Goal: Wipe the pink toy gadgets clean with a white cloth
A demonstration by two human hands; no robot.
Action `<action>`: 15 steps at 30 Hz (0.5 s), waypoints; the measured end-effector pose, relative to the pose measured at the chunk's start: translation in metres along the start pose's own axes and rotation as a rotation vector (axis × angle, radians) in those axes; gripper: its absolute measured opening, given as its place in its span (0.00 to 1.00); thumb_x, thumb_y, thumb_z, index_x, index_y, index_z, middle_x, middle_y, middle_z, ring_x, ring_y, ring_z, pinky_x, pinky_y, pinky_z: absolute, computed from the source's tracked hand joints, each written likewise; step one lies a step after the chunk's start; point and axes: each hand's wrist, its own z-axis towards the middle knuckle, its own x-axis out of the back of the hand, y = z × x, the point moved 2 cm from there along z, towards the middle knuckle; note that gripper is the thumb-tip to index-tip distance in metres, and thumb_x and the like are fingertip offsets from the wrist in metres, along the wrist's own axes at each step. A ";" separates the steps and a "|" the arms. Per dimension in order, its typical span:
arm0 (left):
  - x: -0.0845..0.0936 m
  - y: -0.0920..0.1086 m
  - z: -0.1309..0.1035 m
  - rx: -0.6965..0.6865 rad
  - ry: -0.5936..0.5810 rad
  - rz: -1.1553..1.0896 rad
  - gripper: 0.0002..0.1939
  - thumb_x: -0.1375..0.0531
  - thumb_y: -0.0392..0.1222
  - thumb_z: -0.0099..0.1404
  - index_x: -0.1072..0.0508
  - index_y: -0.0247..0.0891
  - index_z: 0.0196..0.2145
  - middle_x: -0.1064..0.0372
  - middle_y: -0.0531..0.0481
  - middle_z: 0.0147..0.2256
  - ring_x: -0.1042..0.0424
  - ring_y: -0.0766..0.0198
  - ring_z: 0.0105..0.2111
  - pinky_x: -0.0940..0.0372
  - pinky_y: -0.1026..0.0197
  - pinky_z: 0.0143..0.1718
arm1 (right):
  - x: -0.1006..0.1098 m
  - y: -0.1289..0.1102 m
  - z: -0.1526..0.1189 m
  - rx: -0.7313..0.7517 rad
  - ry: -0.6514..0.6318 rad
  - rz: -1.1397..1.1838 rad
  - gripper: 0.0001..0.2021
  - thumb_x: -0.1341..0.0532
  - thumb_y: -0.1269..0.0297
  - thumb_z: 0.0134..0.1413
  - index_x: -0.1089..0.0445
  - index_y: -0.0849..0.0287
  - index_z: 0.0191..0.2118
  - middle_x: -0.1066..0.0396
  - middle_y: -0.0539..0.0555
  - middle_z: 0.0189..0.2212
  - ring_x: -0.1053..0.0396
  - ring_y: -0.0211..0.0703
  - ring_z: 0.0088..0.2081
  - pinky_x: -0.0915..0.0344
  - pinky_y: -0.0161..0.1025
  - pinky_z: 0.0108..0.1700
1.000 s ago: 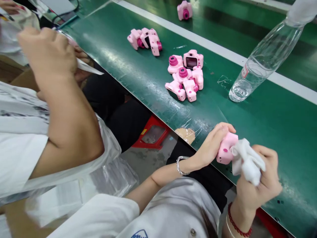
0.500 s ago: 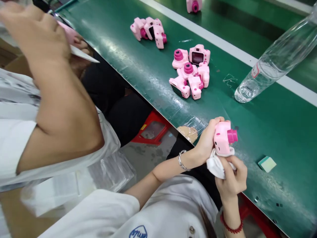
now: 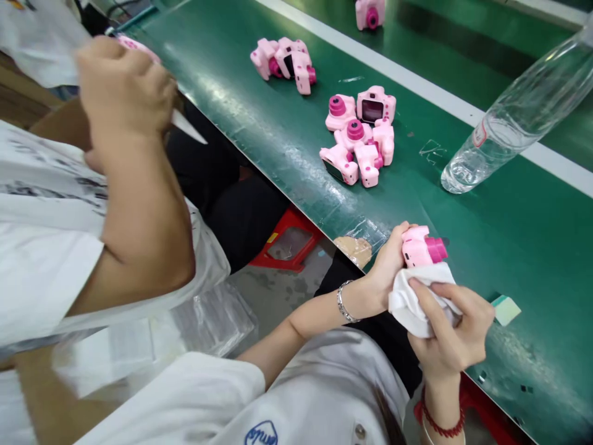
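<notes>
My left hand (image 3: pixel 385 270) is closed around a pink toy camera (image 3: pixel 416 248), whose dark pink lens points to the right above the green table. Pressed against the camera's lower side is a white cloth (image 3: pixel 406 307), pinched in the fingers of my right hand (image 3: pixel 456 337). The cloth covers that side of the camera and part of my left fingers. Beyond my hands, several pink toy cameras (image 3: pixel 354 131) lie in a loose cluster on the table. A small pale green and white block (image 3: pixel 507 310) lies just past my right hand.
A clear plastic bottle (image 3: pixel 486 145) with some liquid stands at the right. More pink cameras (image 3: pixel 283 62) lie farther off, and one (image 3: pixel 370 13) sits beyond the white stripe. At the left, a co-worker's hand (image 3: pixel 127 86) holds a white pointed thing. A red stool (image 3: pixel 290 241) stands below the table edge.
My right hand has shifted right and the cloth is spread wider over the camera's lower side. The camera has tilted slightly. The co-worker's hand has moved right and down.
</notes>
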 end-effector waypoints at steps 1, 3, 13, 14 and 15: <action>0.000 0.001 0.001 -0.025 0.040 -0.008 0.21 0.40 0.58 0.67 0.37 0.39 0.28 0.40 0.59 0.21 0.38 0.72 0.20 0.40 0.68 0.25 | 0.002 0.005 -0.005 -0.031 -0.021 -0.014 0.17 0.34 0.76 0.55 0.24 0.52 0.48 0.29 0.53 0.38 0.31 0.44 0.40 0.32 0.42 0.42; -0.001 0.000 0.001 -0.095 0.078 0.018 0.17 0.41 0.56 0.69 0.32 0.39 0.34 0.37 0.58 0.24 0.36 0.71 0.22 0.39 0.68 0.27 | 0.006 0.014 -0.013 -0.145 -0.005 -0.018 0.14 0.36 0.77 0.55 0.24 0.53 0.45 0.29 0.53 0.38 0.30 0.44 0.39 0.33 0.42 0.40; 0.022 -0.027 -0.003 -0.403 -0.228 0.701 0.52 0.27 0.57 0.52 0.46 0.43 0.67 0.41 0.39 0.63 0.33 0.53 0.55 0.32 0.58 0.48 | -0.003 0.026 -0.011 -0.649 0.291 0.135 0.08 0.38 0.70 0.54 0.22 0.57 0.39 0.25 0.52 0.33 0.28 0.43 0.36 0.33 0.40 0.40; 0.025 -0.025 -0.003 -0.458 -0.250 0.795 0.54 0.25 0.54 0.49 0.45 0.43 0.67 0.43 0.38 0.65 0.34 0.51 0.57 0.31 0.56 0.49 | -0.003 0.030 -0.011 -0.696 0.290 0.163 0.09 0.39 0.70 0.54 0.22 0.57 0.39 0.24 0.52 0.33 0.28 0.42 0.36 0.34 0.39 0.39; 0.028 -0.021 -0.003 -0.525 -0.254 0.881 0.52 0.24 0.53 0.49 0.42 0.43 0.66 0.42 0.37 0.65 0.33 0.50 0.57 0.32 0.55 0.51 | -0.002 0.033 -0.011 -0.735 0.276 0.184 0.09 0.39 0.70 0.53 0.22 0.57 0.38 0.24 0.52 0.33 0.27 0.42 0.35 0.34 0.38 0.39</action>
